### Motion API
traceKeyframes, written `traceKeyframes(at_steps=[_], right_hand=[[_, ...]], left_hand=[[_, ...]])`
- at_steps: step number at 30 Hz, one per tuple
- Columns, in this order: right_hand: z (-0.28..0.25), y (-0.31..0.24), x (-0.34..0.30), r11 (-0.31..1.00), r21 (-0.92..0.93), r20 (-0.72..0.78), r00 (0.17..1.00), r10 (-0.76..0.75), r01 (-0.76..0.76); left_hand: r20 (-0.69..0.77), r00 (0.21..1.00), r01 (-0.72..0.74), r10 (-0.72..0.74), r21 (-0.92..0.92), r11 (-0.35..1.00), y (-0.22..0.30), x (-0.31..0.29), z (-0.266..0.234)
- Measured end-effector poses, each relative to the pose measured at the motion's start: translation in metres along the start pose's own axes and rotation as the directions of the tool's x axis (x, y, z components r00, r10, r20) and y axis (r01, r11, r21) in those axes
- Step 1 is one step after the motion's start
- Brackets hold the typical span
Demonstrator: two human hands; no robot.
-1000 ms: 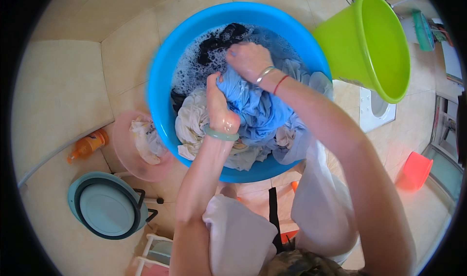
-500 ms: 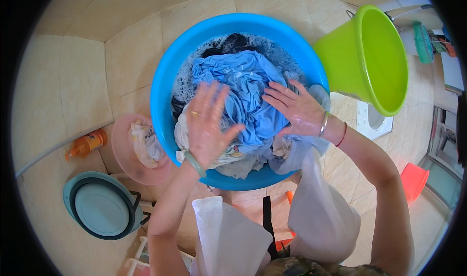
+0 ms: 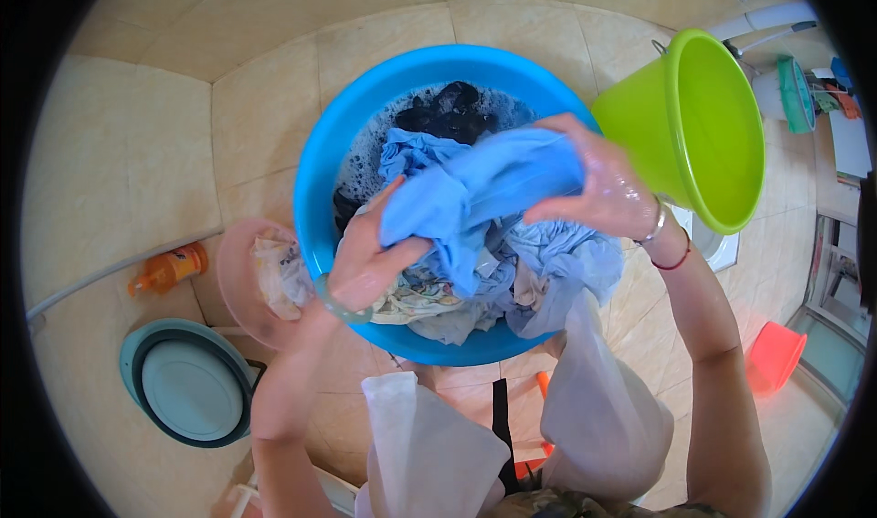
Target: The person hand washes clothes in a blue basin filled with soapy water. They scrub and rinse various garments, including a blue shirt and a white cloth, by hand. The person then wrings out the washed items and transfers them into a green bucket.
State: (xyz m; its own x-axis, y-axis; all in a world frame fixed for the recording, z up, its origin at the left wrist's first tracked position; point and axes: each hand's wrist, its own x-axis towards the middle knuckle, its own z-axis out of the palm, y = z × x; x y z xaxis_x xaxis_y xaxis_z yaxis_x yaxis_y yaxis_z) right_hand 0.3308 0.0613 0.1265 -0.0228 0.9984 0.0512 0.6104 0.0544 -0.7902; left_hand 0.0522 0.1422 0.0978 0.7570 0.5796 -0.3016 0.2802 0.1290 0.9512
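A wet light-blue garment (image 3: 484,185) is stretched between my two hands above a big blue basin (image 3: 315,143). My left hand (image 3: 370,248) grips its left end. My right hand (image 3: 603,175), its wrist in a silver bangle and a red string, is closed round the other end, which is smeared by motion. Part of the light-blue cloth still trails down into the basin. Beneath it lie pale and patterned clothes (image 3: 429,306), while dark clothes (image 3: 448,111) sit in sudsy water (image 3: 365,157) at the far side. What kind of garment I hold cannot be made out.
A lime-green bucket (image 3: 681,125) stands tilted at the basin's right. On the left are a pink basin (image 3: 239,285) with light cloth, an orange bottle (image 3: 169,269) and a grey-green folding basin (image 3: 187,385). A red container (image 3: 776,355) stands far right.
Both hands were spread over the laundry; now they have closed on the light-blue garment and lifted it. My right hand has moved up and to the right.
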Motion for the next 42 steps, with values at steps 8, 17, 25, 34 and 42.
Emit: traceKeyframes(at_steps=[8,17,25,34,42], right_hand=[[0.041,0.043,-0.006,0.961,0.113,0.138,0.962,0.237,-0.252],[-0.013,-0.100,0.004,0.981,-0.073,-0.025,0.983,-0.183,0.181],[0.005,-0.038,-0.008,0.997,-0.032,0.261,0.964,-0.055,0.065],[0.039,0.028,-0.029,0.979,-0.080,0.306,0.940,-0.155,0.187],[0.002,0.015,0.008,0.879,0.409,-0.117,0.942,0.315,-0.243]], left_hand=[[-0.327,0.939,0.058,-0.110,-0.166,0.984,0.013,-0.020,-0.036],[0.029,0.970,-0.203,0.242,0.647,0.735,0.052,-0.013,0.005],[-0.040,0.989,-0.147,0.146,-0.029,0.989,0.052,-0.046,-0.010],[-0.027,0.964,0.161,-0.266,-0.734,0.659,0.050,-0.078,-0.009],[0.020,0.987,0.146,-0.157,-0.486,0.862,0.001,-0.007,-0.010]])
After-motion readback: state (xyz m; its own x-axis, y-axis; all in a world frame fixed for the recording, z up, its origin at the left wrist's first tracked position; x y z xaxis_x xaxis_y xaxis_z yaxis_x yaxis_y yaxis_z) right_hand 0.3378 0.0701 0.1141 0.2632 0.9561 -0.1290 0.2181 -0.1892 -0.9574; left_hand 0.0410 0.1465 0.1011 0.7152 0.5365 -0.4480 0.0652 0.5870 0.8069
